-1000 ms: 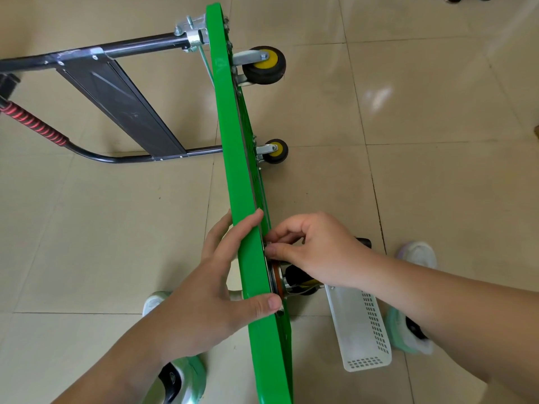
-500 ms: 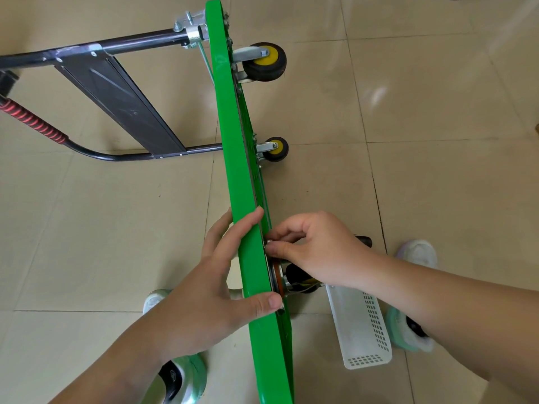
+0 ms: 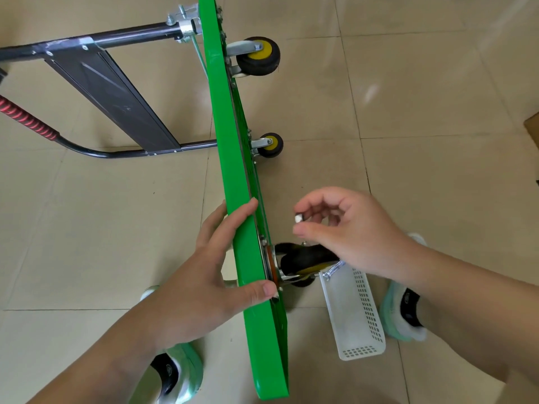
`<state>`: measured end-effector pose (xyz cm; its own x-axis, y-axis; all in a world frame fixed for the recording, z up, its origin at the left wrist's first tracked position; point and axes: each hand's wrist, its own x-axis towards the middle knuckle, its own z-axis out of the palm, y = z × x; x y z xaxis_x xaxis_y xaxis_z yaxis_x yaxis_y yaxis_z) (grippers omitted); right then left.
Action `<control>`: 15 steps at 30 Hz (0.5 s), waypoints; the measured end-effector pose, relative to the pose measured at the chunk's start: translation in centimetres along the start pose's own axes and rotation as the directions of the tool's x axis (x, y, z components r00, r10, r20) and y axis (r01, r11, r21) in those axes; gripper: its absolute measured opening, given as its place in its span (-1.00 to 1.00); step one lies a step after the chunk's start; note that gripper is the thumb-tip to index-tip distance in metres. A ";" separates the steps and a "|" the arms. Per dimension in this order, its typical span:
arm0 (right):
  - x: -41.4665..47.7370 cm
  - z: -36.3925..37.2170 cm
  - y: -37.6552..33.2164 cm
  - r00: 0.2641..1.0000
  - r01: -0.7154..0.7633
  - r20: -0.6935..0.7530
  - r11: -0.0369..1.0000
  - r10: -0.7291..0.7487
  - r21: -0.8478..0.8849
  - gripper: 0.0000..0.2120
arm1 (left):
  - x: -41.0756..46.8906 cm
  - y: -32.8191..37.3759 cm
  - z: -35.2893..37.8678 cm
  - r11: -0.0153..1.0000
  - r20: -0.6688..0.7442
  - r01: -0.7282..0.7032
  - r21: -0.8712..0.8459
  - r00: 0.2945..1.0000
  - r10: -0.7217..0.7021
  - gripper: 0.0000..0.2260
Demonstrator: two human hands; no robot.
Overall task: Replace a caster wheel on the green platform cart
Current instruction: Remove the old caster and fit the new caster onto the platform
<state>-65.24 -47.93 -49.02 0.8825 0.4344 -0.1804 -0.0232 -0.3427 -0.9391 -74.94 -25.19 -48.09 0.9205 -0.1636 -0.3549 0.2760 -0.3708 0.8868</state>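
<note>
The green platform cart (image 3: 230, 147) stands on its edge on the tiled floor, seen edge-on, with its wheels pointing right. My left hand (image 3: 213, 266) wraps over the top edge of the deck. A near caster wheel (image 3: 303, 259), black with a yellow hub, sits against the underside on its metal plate. My right hand (image 3: 347, 228) hovers just above that caster, apart from the deck, pinching a small silver nut (image 3: 298, 218) between thumb and forefinger. Two more casters (image 3: 259, 56) (image 3: 271, 144) sit farther along the deck.
A white perforated plastic basket (image 3: 357, 316) lies on the floor right of the deck, with a metal wrench tip (image 3: 332, 271) at its near end. The folded black handle (image 3: 116, 91) with a red grip (image 3: 26, 121) lies left. Both my shoes flank the cart.
My right hand has pulled away from the caster plate, rightward and up, now holding a small nut. The left hand keeps its grip on the deck edge.
</note>
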 end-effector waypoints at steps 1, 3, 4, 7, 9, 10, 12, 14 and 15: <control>-0.9 -1.0 0.1 0.999 -0.023 -0.049 0.999 0.024 0.025 -0.79 | 0.0 0.1 0.2 1.000 0.000 -0.002 -0.012 1.000 0.002 -0.13; -2.9 -2.8 1.3 0.987 -0.098 -0.124 0.994 0.103 0.041 -0.79 | 0.1 0.0 0.4 0.999 -0.009 -0.011 -0.040 1.000 0.011 -0.14; -4.1 -3.4 2.4 0.980 -0.144 -0.137 0.990 0.143 0.005 -0.79 | 0.1 -0.1 0.5 0.999 -0.011 -0.018 -0.051 1.000 0.017 -0.14; -7.5 -4.1 7.2 0.952 -0.301 -0.118 0.931 0.281 -0.205 -0.79 | 0.3 -0.3 0.7 0.998 -0.002 -0.015 -0.064 1.000 0.014 -0.12; -9.2 -3.7 10.6 0.910 -0.411 -0.085 0.854 0.406 -0.319 -0.79 | 0.4 -0.3 0.7 0.996 -0.006 -0.006 -0.084 1.000 0.005 -0.12; -9.6 -3.4 12.2 0.885 -0.454 -0.075 0.816 0.460 -0.358 -0.80 | 0.4 -0.2 0.8 0.996 -0.010 -0.007 -0.089 1.000 0.006 -0.13; -9.7 -2.6 15.1 0.857 -0.494 -0.076 0.774 0.509 -0.395 -0.85 | 0.3 0.1 1.0 0.994 -0.021 -0.007 -0.107 1.000 0.005 -0.14; -8.9 -1.3 17.2 0.850 -0.501 -0.071 0.761 0.522 -0.413 -0.85 | 0.1 0.2 0.8 0.991 -0.034 -0.004 -0.137 0.999 -0.001 -0.14; -8.5 -0.7 18.3 0.843 -0.513 -0.080 0.749 0.533 -0.420 -0.84 | 0.1 0.1 0.8 0.990 -0.034 -0.011 -0.140 0.999 0.006 -0.15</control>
<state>-72.85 -58.46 -64.52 0.7689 0.1166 -0.6287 -0.2730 -0.8292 -0.4877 -75.02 -25.94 -48.28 0.9309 -0.1349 -0.3394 0.3021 -0.2378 0.9231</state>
